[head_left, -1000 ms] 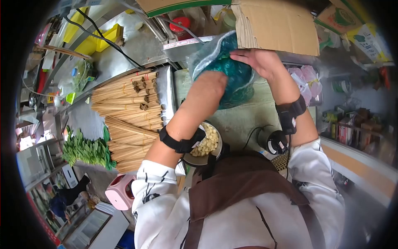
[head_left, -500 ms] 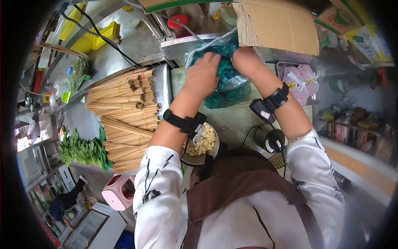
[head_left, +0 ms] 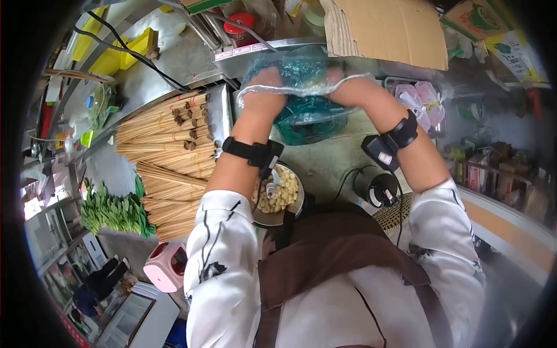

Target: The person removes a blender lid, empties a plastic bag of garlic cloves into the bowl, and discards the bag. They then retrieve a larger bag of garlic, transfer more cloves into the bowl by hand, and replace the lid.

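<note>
Both hands are at the mouth of a teal plastic bag [head_left: 310, 124] on the worktop. My left hand [head_left: 268, 95] reaches under its clear rim, with the fingers behind the film and blurred. On the other side of the opening, my right hand [head_left: 351, 88] is also partly inside, its fingertips smeared and covered by plastic. What either hand grips cannot be made out. Below my left wrist sits a round metal bowl [head_left: 301, 200] of pale, peeled clove-like pieces [head_left: 283, 194] with a metal blade part in the middle.
Bundled wooden skewers [head_left: 168, 142] and green leafy vegetables [head_left: 113, 209] lie at the left. A cardboard piece [head_left: 386, 35] is beyond the bag. A tray holds pink bags [head_left: 420, 101]; nearer stands a black cylindrical device [head_left: 380, 188] with a cable. A person [head_left: 96, 293] is at lower left.
The bag's clear rim has come toward me and now lies over both wrists. My left hand has moved left and deeper into the bag; my right hand has shifted slightly nearer.
</note>
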Demonstrator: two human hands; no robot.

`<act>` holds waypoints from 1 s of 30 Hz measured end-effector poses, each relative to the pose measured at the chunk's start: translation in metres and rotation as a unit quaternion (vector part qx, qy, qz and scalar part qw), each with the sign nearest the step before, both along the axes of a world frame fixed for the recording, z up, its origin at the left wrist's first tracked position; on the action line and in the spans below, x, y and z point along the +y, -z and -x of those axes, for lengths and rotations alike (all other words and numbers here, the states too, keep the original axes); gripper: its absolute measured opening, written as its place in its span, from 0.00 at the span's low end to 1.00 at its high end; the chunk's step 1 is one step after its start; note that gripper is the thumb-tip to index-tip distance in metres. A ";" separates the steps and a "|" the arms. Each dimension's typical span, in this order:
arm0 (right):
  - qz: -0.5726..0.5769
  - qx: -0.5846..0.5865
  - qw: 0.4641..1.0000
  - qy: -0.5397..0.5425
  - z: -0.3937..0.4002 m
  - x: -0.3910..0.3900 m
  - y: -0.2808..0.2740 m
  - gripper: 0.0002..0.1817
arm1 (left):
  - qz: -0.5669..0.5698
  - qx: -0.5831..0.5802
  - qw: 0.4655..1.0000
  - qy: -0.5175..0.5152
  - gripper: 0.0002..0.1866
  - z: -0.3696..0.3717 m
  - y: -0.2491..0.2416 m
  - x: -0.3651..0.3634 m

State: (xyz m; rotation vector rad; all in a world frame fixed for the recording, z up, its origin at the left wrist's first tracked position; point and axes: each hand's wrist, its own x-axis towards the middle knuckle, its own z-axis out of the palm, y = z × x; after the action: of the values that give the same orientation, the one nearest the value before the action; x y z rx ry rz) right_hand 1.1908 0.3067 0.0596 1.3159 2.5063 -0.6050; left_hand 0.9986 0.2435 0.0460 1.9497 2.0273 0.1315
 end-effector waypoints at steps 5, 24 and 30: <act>0.073 0.306 0.916 0.250 -0.004 0.025 0.010 0.19 | -0.059 0.034 0.992 0.110 0.17 0.005 0.001 -0.017; 0.082 0.428 0.864 0.251 0.018 0.005 0.006 0.20 | -0.059 -0.142 0.988 -0.023 0.12 -0.019 0.003 -0.060; -0.122 0.015 0.989 0.080 0.010 0.001 0.013 0.20 | 0.049 -0.103 0.993 -0.029 0.15 -0.028 -0.007 -0.037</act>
State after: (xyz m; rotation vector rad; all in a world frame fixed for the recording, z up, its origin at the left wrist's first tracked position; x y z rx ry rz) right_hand 1.1806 0.3077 0.0461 1.6177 2.5815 -0.3577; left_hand 1.0269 0.2063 0.0533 1.7419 1.9207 0.2327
